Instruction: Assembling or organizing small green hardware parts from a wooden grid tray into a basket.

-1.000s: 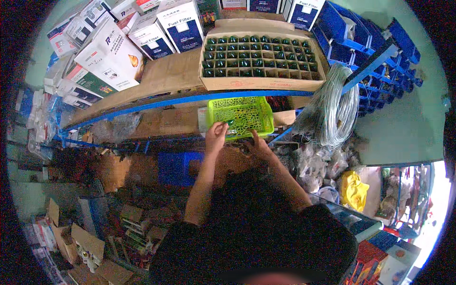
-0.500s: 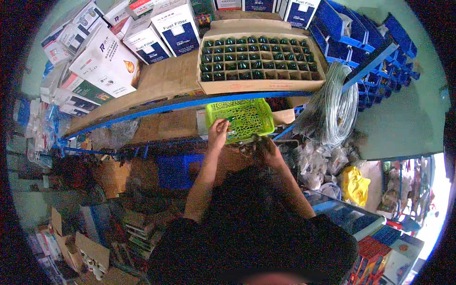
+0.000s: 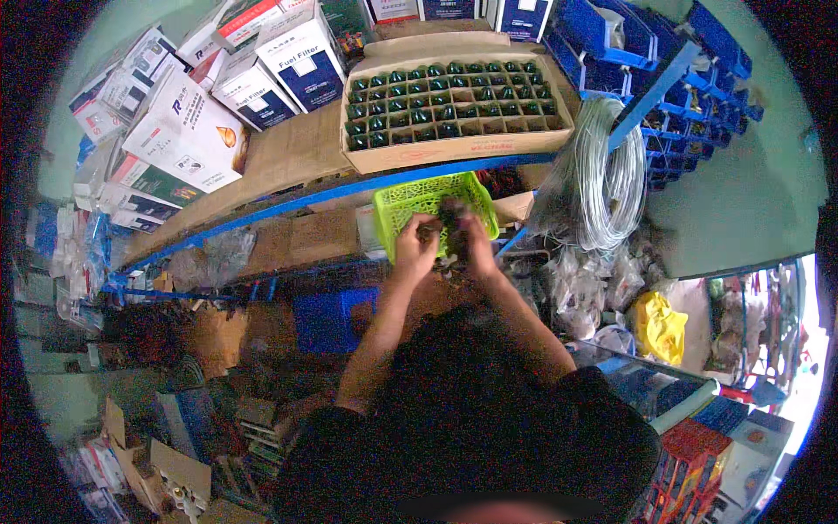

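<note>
My left hand (image 3: 417, 249) is over the near left part of a lime-green plastic basket (image 3: 397, 205). Its fingers are curled together, and what they hold, if anything, is hidden. Close beside it, my right hand (image 3: 474, 243) grips a dark, blurred object (image 3: 450, 215) whose kind I cannot make out. Above the basket, on the upper shelf, stands an open cardboard carton (image 3: 454, 155) divided into small cells. Glossy dark-green pieces with rounded tops (image 3: 422, 116) fill most of the cells; some front cells look lower or unfilled.
A blue shelf edge (image 3: 288, 199) runs between carton and basket. White and blue filter boxes (image 3: 301, 65) stand at the left. A coil of silvery wire (image 3: 615, 188) hangs at the right, near blue bins (image 3: 611, 39). A yellow bag (image 3: 659, 327) lies lower right.
My right hand has moved up and left over the basket, bringing the dark object close to my left hand. The green piece seen at my left fingertips no longer shows. The view has shifted slightly.
</note>
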### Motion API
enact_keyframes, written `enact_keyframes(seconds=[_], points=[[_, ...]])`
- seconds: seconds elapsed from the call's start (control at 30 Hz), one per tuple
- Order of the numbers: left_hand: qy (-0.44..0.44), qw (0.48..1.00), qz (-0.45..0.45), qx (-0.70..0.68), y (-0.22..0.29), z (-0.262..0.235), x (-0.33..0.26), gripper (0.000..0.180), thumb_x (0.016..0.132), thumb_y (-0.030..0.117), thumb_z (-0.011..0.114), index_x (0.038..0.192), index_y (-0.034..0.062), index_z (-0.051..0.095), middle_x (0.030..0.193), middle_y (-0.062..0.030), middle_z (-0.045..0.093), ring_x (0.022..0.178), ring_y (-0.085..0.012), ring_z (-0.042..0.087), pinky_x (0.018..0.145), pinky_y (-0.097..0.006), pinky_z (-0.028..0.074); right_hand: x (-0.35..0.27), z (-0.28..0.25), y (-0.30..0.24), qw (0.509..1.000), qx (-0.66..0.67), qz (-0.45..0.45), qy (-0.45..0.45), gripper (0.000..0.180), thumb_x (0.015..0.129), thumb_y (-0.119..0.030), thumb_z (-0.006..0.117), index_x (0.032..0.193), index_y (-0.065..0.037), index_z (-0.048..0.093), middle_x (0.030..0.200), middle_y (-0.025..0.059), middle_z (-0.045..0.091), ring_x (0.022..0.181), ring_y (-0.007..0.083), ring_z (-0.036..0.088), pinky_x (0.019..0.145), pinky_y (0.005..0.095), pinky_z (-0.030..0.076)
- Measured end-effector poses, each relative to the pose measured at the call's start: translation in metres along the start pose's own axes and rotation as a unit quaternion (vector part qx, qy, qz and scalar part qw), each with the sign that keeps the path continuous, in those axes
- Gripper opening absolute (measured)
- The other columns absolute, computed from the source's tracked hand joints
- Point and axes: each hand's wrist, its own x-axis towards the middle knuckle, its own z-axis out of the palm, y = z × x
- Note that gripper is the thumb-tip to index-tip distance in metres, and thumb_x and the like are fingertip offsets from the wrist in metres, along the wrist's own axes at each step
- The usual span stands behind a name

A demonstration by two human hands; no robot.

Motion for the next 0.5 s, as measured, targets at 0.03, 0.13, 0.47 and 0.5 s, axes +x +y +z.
enact_keyframes(seconds=[0.03,0.13,0.47,0.5], points=[[0.013,0.998,-0.055,0.012,0.008,0.007,-0.003,0.02,0.092,0.009,0.072,0.109,0.0024,0.064,0.091,-0.0043,0.069,0.08,-0.0105,0.064,0.07,-0.027,0.051,-0.001,0.011,0.0,1.0,0.003,0.0,-0.001,0.05,0.109,-0.038,0.042,0.144,-0.004,0.049,0.131,0.0183,0.063,0.115,0.0324,0.063,0.098,0.038,0.051],[0.018,0.994,-0.108,0.008,0.04,-0.01,-0.006,0.019,0.092,0.007,0.072,0.109,0.0023,0.064,0.094,-0.0055,0.07,0.081,-0.0104,0.064,0.07,-0.027,0.051,-0.014,0.043,-0.047,0.931,-0.208,-0.299,0.031,0.042,0.107,-0.024,0.048,0.142,0.0,0.05,0.126,0.0198,0.065,0.111,0.0321,0.063,0.097,0.0391,0.05],[0.05,0.958,-0.1,-0.265,0.115,-0.038,-0.009,0.009,0.1,0.006,0.065,0.108,0.0038,0.062,0.087,-0.0038,0.063,0.071,-0.008,0.055,0.057,-0.024,0.042,-0.034,0.0,-0.094,0.933,-0.202,-0.267,-0.134,0.054,0.092,-0.012,0.069,0.142,-0.002,0.051,0.133,0.0166,0.061,0.125,0.0284,0.058,0.107,0.0414,0.045],[0.035,0.945,-0.12,-0.302,0.12,-0.04,-0.011,0.009,0.101,0.006,0.063,0.108,0.0028,0.061,0.088,-0.0046,0.064,0.074,-0.0085,0.056,0.059,-0.024,0.044,-0.044,-0.007,-0.1,0.926,-0.273,-0.208,-0.156,0.057,0.09,-0.01,0.07,0.143,-0.002,0.05,0.136,0.0172,0.06,0.125,0.0266,0.058,0.11,0.0401,0.042]])
